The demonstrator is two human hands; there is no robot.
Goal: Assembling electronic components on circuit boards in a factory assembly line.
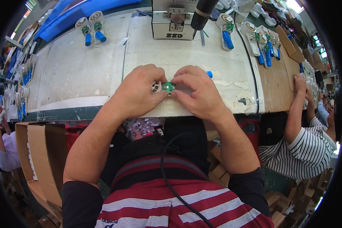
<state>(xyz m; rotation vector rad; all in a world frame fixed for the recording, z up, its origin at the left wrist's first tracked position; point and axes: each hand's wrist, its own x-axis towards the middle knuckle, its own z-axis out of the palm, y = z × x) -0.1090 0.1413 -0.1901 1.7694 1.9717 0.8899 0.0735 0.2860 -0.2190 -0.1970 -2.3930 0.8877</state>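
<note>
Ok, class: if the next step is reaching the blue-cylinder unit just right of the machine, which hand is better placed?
Probably the right. The right hand is nearer that unit; the left hand lies farther, beyond the green board. Both are occupied there, though.

Left hand [138,92] and right hand [201,93] on a green circuit board [168,87], pale worktable [83,72] beneath
</note>
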